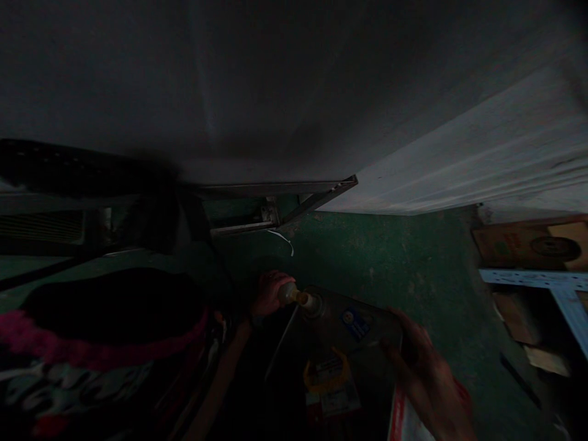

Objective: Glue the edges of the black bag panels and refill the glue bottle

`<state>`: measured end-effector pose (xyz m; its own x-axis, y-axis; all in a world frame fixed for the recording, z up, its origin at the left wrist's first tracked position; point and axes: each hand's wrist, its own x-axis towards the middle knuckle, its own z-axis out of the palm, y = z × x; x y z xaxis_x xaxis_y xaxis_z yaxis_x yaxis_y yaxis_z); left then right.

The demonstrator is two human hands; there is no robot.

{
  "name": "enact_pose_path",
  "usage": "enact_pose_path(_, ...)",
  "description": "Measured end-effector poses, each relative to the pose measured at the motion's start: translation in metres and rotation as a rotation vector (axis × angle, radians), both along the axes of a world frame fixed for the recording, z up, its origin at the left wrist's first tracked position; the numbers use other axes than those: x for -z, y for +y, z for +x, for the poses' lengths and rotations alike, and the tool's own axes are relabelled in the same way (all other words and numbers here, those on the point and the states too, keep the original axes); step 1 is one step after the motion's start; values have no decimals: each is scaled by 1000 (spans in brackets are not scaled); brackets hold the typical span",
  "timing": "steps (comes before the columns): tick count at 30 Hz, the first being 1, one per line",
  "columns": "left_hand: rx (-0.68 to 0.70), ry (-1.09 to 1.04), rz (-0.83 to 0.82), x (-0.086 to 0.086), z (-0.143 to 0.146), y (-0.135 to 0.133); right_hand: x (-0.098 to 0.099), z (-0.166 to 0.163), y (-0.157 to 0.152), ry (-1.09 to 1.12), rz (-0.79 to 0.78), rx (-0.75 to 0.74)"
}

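The light is dim. My left hand [271, 293] is closed around a small, pale, see-through bottle [287, 294]. The bottle's yellowish neck meets the light-coloured spout [311, 303] of a large, dark rectangular can [316, 340]; whether liquid passes between them I cannot tell. A yellow handle [327, 386] and a blue sticker [355, 323] show on the can's top. On the right, my right hand [425, 367] grips the can's corner and side, its fingers bent over the edge. Shadow hides the lower part of the can.
A dark metal frame [316, 199] stands ahead by a grey wall [275, 92]. Dark patterned fabric with pink trim [105, 355] fills the left. Cardboard boxes [533, 245] and a light-blue rack [528, 278] are at the right. A white strip [285, 241] lies on the green floor [381, 251].
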<state>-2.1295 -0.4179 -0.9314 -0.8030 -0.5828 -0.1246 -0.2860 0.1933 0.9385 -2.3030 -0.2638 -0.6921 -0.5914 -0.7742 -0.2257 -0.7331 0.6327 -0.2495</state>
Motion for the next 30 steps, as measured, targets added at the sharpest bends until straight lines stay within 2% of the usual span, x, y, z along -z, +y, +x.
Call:
enact_pose_path(6, -9, 20, -3, -1, 1, 0, 0, 1, 2, -42, -24, 25)
enact_pose_path(10, -10, 26, -5, 0, 0, 1, -3, 0, 3, -85, 24, 54)
enact_pose_path(15, 4, 18, 3, 4, -2, 2, -4, 2, 0, -62, -17, 94)
enact_pose_path(26, -16, 64, -21, 9, -4, 5, -3, 1, 0, -48, 5, 75)
enact_pose_path(30, -9, 46, 9, 5, -4, 3, -4, 1, 0, -57, 29, 80)
